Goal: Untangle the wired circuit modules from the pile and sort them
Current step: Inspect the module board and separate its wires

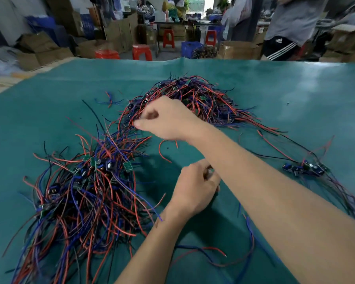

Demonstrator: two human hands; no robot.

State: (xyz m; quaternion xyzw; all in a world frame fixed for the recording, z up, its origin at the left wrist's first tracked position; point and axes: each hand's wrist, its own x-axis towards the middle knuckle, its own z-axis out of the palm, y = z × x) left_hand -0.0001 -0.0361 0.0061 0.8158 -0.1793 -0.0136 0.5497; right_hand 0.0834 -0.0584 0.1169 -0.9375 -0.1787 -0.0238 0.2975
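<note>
Red and blue wires of the far pile (193,99) lie under our right hand (168,119), whose fingers pinch them at its near-left edge. Our left hand (195,189) curls round something small, just right of the near pile (86,191).

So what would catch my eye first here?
Two heaps of red, blue and black wires on the green table cover: the near-left pile and the far pile. The right hand reaches into the far pile, pinching wires, while the left hand curls below it.
</note>
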